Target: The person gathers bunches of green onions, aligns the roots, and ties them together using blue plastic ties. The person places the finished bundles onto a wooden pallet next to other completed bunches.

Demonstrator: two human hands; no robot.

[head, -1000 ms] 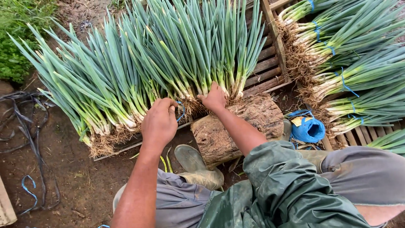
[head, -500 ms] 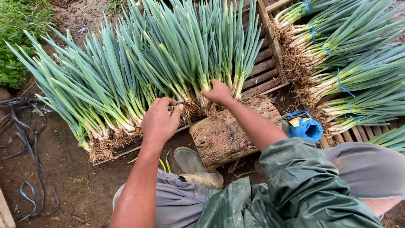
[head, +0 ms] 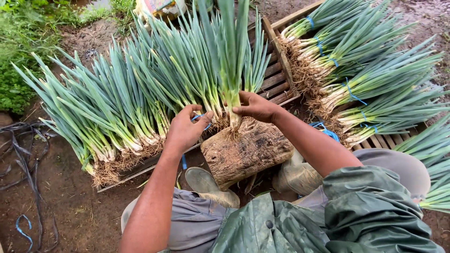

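The right hand [head: 255, 107] has now lifted a bunch of green onions [head: 232, 61] upright, its fingers closed around the white stems above the wooden log [head: 246, 152]; before, it only reached among the lying onions. The left hand [head: 187, 129] still pinches a blue tie [head: 200, 118] beside it.
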